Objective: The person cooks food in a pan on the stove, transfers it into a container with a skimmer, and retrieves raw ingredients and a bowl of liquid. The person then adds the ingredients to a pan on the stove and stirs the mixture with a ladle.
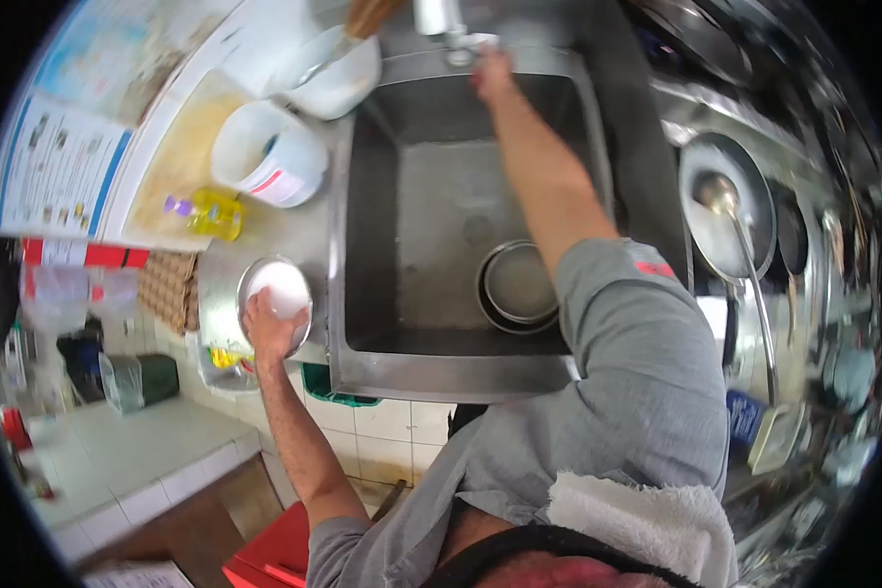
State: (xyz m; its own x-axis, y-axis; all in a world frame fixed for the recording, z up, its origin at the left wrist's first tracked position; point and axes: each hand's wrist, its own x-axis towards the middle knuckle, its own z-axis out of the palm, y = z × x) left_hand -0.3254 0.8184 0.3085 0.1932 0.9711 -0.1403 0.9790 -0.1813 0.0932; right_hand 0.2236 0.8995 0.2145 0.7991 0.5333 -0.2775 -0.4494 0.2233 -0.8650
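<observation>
Currently, left hand [271,325] is at a round bowl, white inside [288,285], on the counter [306,235] left of the sink [370,216]; fingers lie over the rim, grip cannot be told. Right hand [493,74] reaches across the sink to the faucet [451,31]; finger closure unclear. Round metal vessel [521,282] sits in the basin, near right.

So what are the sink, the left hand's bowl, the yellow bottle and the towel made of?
Sink: probably stainless steel, dull grey with soft reflections. Bowl: likely smooth metal, from its silvery wall. Bottle: probably translucent plastic, as light seems to pass through the yellow. Towel: fuzzy cloth, by its rough nap; cotton is only a guess.
</observation>
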